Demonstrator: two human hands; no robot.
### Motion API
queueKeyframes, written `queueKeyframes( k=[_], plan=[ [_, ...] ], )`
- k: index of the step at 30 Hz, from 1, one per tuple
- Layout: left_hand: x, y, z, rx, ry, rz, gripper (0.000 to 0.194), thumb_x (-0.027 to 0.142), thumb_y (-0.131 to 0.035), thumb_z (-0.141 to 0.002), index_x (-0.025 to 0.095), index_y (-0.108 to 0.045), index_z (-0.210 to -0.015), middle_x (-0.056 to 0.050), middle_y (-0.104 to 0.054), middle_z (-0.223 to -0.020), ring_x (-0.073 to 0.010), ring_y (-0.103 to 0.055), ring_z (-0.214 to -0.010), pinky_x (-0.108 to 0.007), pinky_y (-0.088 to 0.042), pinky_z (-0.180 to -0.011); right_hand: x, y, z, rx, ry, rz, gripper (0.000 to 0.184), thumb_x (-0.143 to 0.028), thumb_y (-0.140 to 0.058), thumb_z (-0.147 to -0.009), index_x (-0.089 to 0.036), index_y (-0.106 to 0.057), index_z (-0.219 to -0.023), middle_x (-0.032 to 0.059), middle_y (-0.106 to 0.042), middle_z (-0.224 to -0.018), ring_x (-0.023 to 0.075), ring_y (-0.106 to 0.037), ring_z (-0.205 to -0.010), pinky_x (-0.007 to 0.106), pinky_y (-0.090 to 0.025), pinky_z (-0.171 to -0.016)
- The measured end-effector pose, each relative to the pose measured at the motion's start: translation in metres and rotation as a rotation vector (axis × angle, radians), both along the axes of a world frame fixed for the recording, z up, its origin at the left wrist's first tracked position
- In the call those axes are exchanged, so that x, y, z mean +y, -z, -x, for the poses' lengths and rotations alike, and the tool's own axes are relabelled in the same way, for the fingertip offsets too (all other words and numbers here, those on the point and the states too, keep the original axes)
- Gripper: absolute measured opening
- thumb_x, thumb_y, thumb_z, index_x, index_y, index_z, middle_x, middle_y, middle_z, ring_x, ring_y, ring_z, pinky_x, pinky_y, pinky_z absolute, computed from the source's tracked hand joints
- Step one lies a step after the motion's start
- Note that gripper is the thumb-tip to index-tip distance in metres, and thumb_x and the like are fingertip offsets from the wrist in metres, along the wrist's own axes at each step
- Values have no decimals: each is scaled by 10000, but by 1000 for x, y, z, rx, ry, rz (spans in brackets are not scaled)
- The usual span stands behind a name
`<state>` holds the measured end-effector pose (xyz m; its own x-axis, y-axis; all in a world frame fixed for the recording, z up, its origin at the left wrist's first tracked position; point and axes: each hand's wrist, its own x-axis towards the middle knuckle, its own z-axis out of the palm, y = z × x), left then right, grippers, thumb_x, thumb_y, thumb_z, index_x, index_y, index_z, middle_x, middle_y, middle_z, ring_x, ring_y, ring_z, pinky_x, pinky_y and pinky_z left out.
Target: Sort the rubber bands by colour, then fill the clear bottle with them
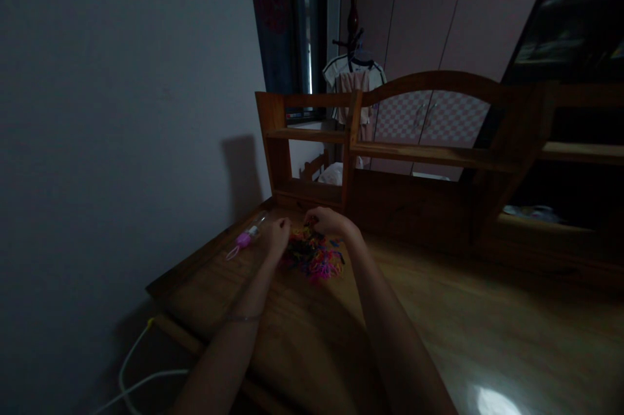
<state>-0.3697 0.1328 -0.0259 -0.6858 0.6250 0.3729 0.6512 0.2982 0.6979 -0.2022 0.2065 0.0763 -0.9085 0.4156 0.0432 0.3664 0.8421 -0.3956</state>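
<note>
A loose heap of thin, brightly coloured strands or small bands, in pink, orange, red and dark tones, lies on the wooden desk. Just left of the heap is my left hand, its fingers curled closed; whatever they hold, if anything, is hidden. My right hand reaches over the heap's far edge with fingers bent down and pinched together among dark and orange strands. What exactly sits in that pinch is too dim to make out. A clear tube-like bottle with a pink end and loop lies left of my left hand.
A wooden shelf unit rises along the desk's back edge. The pale wall borders the left side. A white cable hangs by the near left corner. Beyond the shelf are a clothes stand with a shirt and a pink wardrobe.
</note>
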Motion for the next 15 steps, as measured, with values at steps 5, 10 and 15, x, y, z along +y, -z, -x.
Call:
queueKeyframes(
  k=[5,10,15],
  plan=[
    [8,6,-1,-94,136,-22,450,391,-358,-914,136,-711,-799,-96,-728,-787,-216,-668,-752,-295,-485,-688,0,0,-1,-1,-14,33,426,-37,-550,-706,-200,-693,-1072,40,-698,-1108,171,-645,-988,182,-461,-761],
    [7,7,-5,-129,192,-56,492,450,-361,-921,135,-708,-769,-108,-723,-748,-229,-677,-715,-318,-500,-681,2,-1,0,-33,-37,75,366,-75,-631,-696,-182,-697,-1039,43,-717,-1041,175,-662,-916,181,-461,-675],
    [5,4,-9,-135,210,-43,540,488,-341,-925,131,-698,-733,-98,-710,-676,-229,-673,-672,-317,-496,-661,3,-2,-1,-39,-58,116,365,-84,-666,-692,-162,-687,-1048,47,-719,-1036,163,-667,-902,169,-457,-645]
  ],
)
